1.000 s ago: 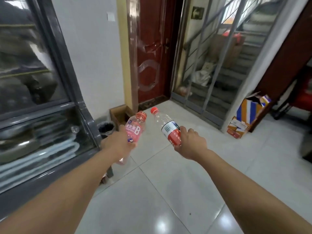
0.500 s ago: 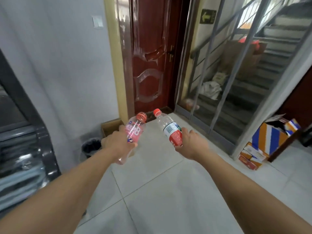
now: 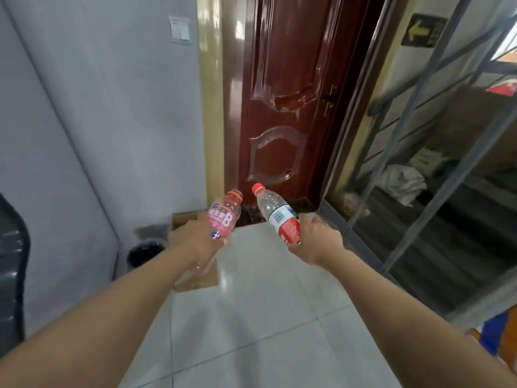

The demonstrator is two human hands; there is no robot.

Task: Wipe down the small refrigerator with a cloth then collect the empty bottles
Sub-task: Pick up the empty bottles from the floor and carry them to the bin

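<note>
My left hand (image 3: pixel 193 239) grips an empty pink vitamin bottle (image 3: pixel 223 217) with a pink cap, tilted up and to the right. My right hand (image 3: pixel 319 239) holds an empty clear water bottle (image 3: pixel 277 214) with a red cap and a red-and-white label, tilted up and to the left. Both bottles are held out in front of me above the tiled floor, their caps close together but apart. A dark edge at the far left, the refrigerator (image 3: pixel 11 275), is barely in view. No cloth is visible.
An open cardboard box (image 3: pixel 195 278) sits on the floor below my left hand, beside a black waste bin (image 3: pixel 142 254) by the grey wall. A dark red door (image 3: pixel 282 107) stands ahead. A glass partition (image 3: pixel 436 191) runs along the right. Colourful boxes (image 3: pixel 500 334) lie at lower right.
My view has swung right and moved closer to the door; the refrigerator has slid almost out at the left. Both hands keep the same hold on their bottles.
</note>
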